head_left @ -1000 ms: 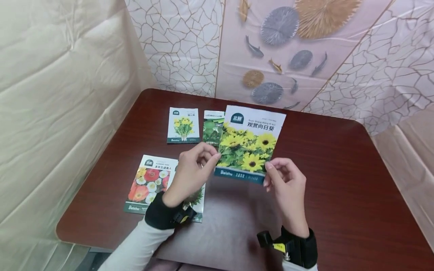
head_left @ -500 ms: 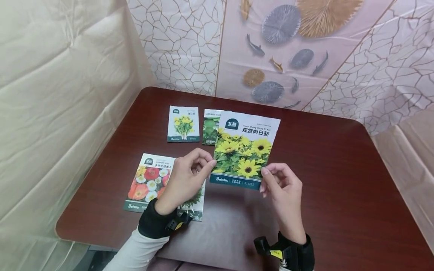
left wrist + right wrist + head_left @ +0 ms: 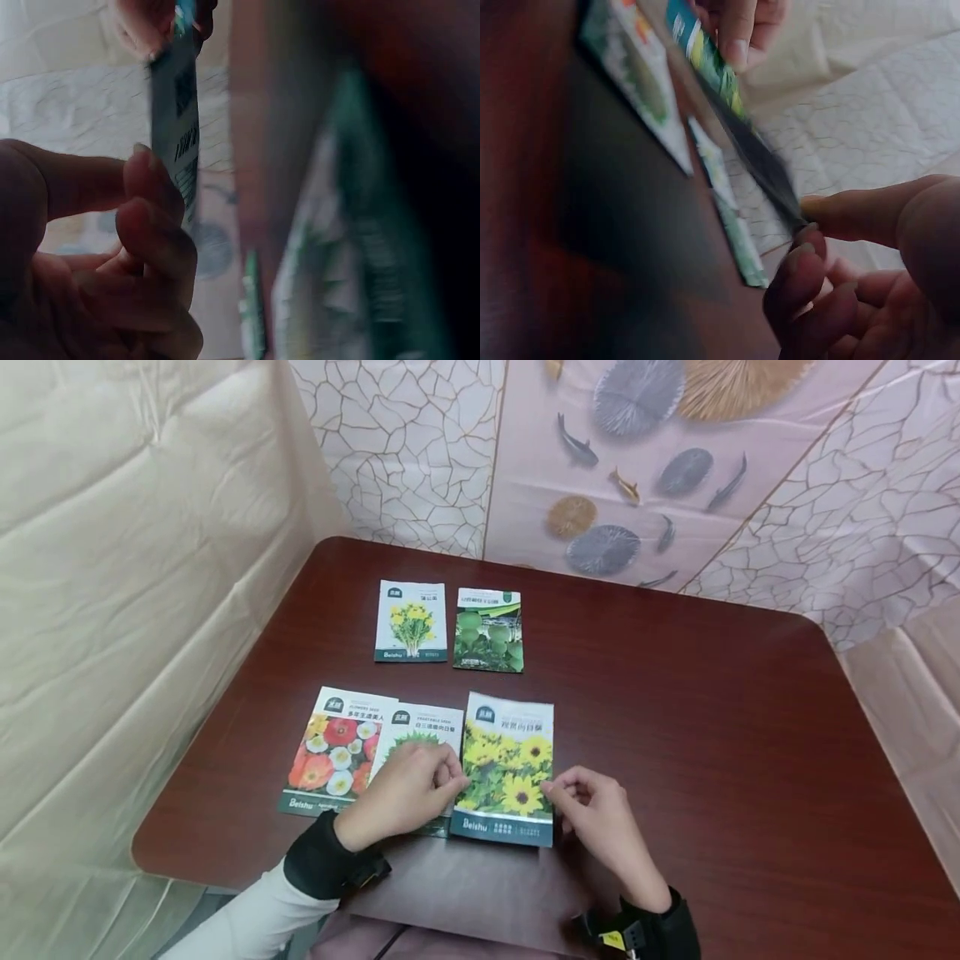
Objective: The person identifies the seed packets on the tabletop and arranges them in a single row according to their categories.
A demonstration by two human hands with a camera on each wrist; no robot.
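A seed packet [image 3: 506, 760] with yellow sunflowers lies between my two hands in the head view, to the right of the other packets in the front row. My left hand [image 3: 405, 789] pinches its left edge, and my right hand [image 3: 596, 814] pinches its right edge low down. Both wrist views show the packet [image 3: 754, 154] edge-on, raised off the table and gripped between thumb and fingers. Under my left hand is a white packet [image 3: 442, 717] with a green spiky plant, partly covered. Left of it lies a poppy packet [image 3: 322, 768].
Farther back on the dark red table [image 3: 712, 735] lie a packet with a yellow-flowered plant [image 3: 411, 622] and a green packet with round fruits [image 3: 487, 635]. Patterned cloth [image 3: 405, 460] hangs behind the table, and pale cloth [image 3: 150, 610] on the left.
Both hands have brought the sunflower packet down and toward the body, beside the front-row packets. The green packet behind it has come fully into view.
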